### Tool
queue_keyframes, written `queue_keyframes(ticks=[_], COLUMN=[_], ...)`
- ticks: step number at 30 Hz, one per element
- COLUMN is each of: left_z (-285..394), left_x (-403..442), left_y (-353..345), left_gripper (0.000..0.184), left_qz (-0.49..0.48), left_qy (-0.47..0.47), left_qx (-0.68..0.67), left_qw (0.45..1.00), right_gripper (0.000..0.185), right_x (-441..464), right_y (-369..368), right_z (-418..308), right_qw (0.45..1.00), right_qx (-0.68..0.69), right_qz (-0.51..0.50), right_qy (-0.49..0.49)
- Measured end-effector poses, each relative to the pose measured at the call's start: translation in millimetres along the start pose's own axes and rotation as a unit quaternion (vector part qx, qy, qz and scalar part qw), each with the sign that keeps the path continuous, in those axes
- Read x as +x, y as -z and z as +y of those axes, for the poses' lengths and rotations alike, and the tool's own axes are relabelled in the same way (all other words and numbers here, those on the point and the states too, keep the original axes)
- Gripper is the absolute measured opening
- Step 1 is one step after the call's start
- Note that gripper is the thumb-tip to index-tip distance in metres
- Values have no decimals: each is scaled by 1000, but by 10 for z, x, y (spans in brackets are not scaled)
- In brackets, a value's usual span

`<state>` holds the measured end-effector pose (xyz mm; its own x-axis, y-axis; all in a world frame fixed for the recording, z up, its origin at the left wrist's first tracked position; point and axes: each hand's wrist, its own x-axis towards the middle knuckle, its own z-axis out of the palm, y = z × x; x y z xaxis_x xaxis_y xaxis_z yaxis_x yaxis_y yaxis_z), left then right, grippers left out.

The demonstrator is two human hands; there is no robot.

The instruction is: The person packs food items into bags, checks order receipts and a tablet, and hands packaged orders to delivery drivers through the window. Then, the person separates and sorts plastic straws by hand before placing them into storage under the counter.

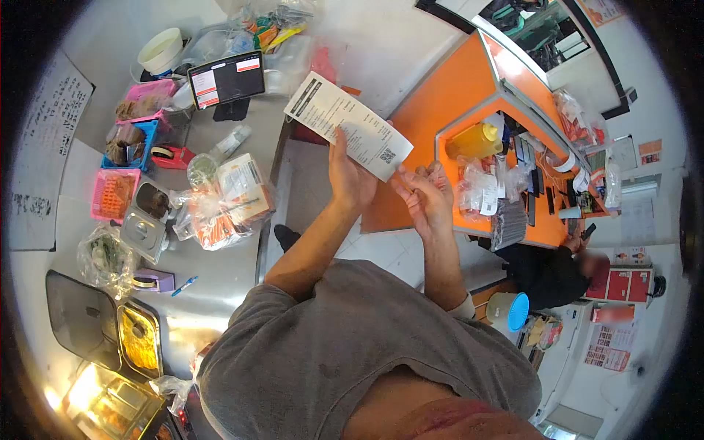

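A long white printed receipt (350, 126) with a QR code near its lower end is held up in front of me. My left hand (349, 174) grips it from below, the thumb lying over its printed face. Close to the receipt's lower right corner is my right hand (427, 196), palm turned up and fingers spread apart. Its fingertips come up to the paper's edge; whether they touch it I cannot tell.
To the left, a steel counter (213, 282) carries a tablet (226, 79), a plastic-bagged package (231, 198), colored baskets (117, 194) and metal food pans (139, 341). At right stands an orange counter (433, 95) with a yellow bottle (475, 139). Beyond it, a person in black (546, 271) holds a phone.
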<state>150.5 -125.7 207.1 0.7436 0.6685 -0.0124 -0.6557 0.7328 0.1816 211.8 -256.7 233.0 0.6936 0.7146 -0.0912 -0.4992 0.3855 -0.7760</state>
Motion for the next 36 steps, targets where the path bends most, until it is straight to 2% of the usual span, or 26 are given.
queue_keyframes(ticks=[2,4,8,10,13,15,17,21,23,25,26,29,31,33,34,35,36], left_z=[-4,32,181,281,701,1253,1839,2550,2801,2892,2897,2794,2588,2644,2710,2748,2778], left_x=[4,-11,-32,-10,390,591,912,952,979,1008,1029,1079,1041,1126,1221,1310,1379], left_y=[47,79,122,208,746,808,1240,1743,2230,2442,2531,2703,2492,2408,2460,2506,2556], left_gripper=[49,48,48,47,42,37,33,36,41,44,46,40,37,33,31,29,28], left_qz=[-10,-24,6,25,67,93,108,175,224,203,185,70,107,71,14,-44,-42], left_qy=[17,33,19,27,4,59,80,93,121,145,155,70,75,127,178,226,267], left_qx=[-11,-7,6,-15,132,228,430,577,650,820,884,951,963,973,972,965,959], left_qw=[1000,999,1000,999,989,967,893,792,717,515,401,293,235,179,150,123,89], right_gripper=[27,25,22,18,13,12,16,33,28,27,28,29,28,27,33,35,38], right_x=[-17,-38,-11,18,75,-31,-60,-196,-247,-158,-113,132,248,356,350,343,378], right_y=[121,187,374,423,481,515,465,384,256,202,258,197,156,165,87,169,270], right_z=[-6,-3,83,119,401,788,1194,2142,2384,2689,2944,3424,3676,3870,3773,3834,3878], right_qw=[999,998,995,991,980,967,947,847,820,810,812,829,852,876,871,810,732], right_qx=[-32,-6,27,-11,-75,-69,-13,116,37,-60,-114,-268,-342,-389,-430,-537,-636], right_qz=[38,50,50,70,66,52,33,-35,-44,-57,-63,-93,-132,-184,-198,-222,-242], right_qy=[-3,-41,-81,-114,-170,-241,-320,-518,-569,-580,-569,-482,-372,-218,-128,-81,-31])
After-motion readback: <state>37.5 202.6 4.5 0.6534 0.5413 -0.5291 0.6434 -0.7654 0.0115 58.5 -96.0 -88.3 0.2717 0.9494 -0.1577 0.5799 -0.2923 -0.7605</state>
